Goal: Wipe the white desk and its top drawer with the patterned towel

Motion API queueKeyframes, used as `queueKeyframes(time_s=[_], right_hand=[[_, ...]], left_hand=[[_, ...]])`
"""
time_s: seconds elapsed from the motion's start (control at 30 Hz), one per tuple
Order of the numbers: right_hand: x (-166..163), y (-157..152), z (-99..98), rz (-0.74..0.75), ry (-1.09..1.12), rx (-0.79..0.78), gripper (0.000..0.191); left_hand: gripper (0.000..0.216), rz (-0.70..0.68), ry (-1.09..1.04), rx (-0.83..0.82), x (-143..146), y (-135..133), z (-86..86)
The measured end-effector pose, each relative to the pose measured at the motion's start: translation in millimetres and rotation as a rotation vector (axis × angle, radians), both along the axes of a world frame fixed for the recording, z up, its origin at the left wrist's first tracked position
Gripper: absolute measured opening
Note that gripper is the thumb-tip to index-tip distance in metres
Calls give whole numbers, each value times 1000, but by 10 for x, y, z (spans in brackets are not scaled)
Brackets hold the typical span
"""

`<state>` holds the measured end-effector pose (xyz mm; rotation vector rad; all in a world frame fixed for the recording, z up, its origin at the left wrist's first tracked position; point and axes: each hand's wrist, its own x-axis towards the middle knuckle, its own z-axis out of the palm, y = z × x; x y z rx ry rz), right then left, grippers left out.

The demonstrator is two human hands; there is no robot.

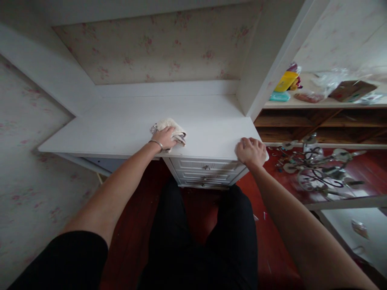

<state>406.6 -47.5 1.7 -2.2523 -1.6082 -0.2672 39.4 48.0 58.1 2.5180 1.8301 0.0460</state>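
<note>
Two side panels (263,60) boxing in desktop (121,121), left hand (165,137) clutching rag (169,123); right hand (250,151) hugging right edge (253,129), can't tell grip; kneehole (157,173) opening below.

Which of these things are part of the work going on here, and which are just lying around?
In use:
- cloth, under the left hand
- white desk, right hand at its corner

Lying about, apparently:
- chandelier-like fixture on the floor
- brown box and yellow item on the shelf unit
</note>
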Motion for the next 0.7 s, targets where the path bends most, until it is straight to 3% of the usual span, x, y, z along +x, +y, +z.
queueKeyframes(time_s=[0.23,0.43,0.53,0.63,0.7], right_hand=[[-23,-11,61,-10,-6,-26,39],[-51,-24,111,11,2,-53,40],[-64,-26,121,16,22,-63,40],[-70,-27,148,37,159,-51,38],[-99,-26,182,82,308,-46,37]], left_hand=[[39,-81,17,225,59,-83,42],[31,-457,63,210,-97,-135,113],[32,-564,51,188,-174,-163,111],[33,-511,-12,194,-209,-214,77],[34,-350,-90,214,-199,-274,30]])
